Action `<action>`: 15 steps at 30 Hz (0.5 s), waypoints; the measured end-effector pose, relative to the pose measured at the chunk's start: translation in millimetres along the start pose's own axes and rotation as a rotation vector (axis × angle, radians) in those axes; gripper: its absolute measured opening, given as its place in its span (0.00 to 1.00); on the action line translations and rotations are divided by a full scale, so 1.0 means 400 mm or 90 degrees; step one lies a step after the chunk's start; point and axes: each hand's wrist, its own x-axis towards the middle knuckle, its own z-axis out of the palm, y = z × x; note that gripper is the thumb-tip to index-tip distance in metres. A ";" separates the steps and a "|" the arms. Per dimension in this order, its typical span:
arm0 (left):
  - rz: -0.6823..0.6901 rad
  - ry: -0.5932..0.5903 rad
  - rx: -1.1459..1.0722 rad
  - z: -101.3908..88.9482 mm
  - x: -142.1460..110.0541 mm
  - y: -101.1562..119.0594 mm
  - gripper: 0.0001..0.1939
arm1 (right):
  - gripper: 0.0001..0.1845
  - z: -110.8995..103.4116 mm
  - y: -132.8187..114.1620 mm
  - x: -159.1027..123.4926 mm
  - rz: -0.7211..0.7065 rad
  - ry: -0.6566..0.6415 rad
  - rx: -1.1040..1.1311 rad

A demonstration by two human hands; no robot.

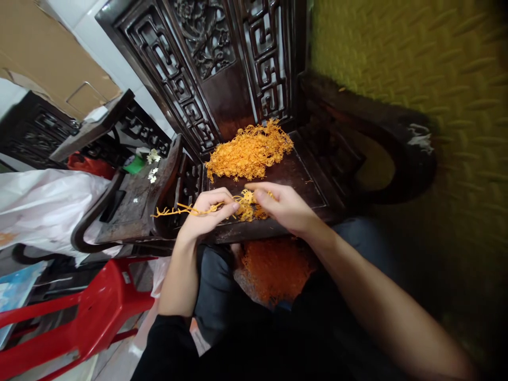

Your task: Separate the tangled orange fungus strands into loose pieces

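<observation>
A loose pile of thin orange strands [249, 151] lies on the seat of a dark carved wooden chair [301, 174]. My left hand [206, 214] is closed on a small bunch of the orange strands [174, 211], whose ends stick out to the left. My right hand [283, 206] is closed in a pinch on a clump of strands [248, 200] at the seat's front edge, close against the left hand. Below the seat, between my knees, sits a bag full of more orange strands [275, 267].
A second dark wooden chair [130, 201] stands at the left, with small white flowers [153, 174] on it. A red plastic stool [79, 317] is at the lower left, a white plastic bag [43, 206] beside it. A yellow-green textured wall [428, 63] fills the right.
</observation>
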 end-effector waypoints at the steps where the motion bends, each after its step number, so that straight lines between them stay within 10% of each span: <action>1: 0.005 -0.009 0.012 0.001 0.000 0.001 0.14 | 0.19 -0.009 -0.004 0.007 -0.023 0.040 -0.027; 6: 0.010 -0.006 -0.020 -0.007 -0.012 0.005 0.19 | 0.21 -0.111 -0.048 0.051 -0.119 0.359 0.152; 12: -0.018 -0.013 -0.010 0.007 -0.002 0.011 0.18 | 0.18 -0.013 -0.024 0.006 -0.056 0.072 -0.108; 15: -0.007 -0.002 0.013 0.022 0.007 0.022 0.18 | 0.15 0.028 -0.004 -0.003 -0.095 0.101 -0.204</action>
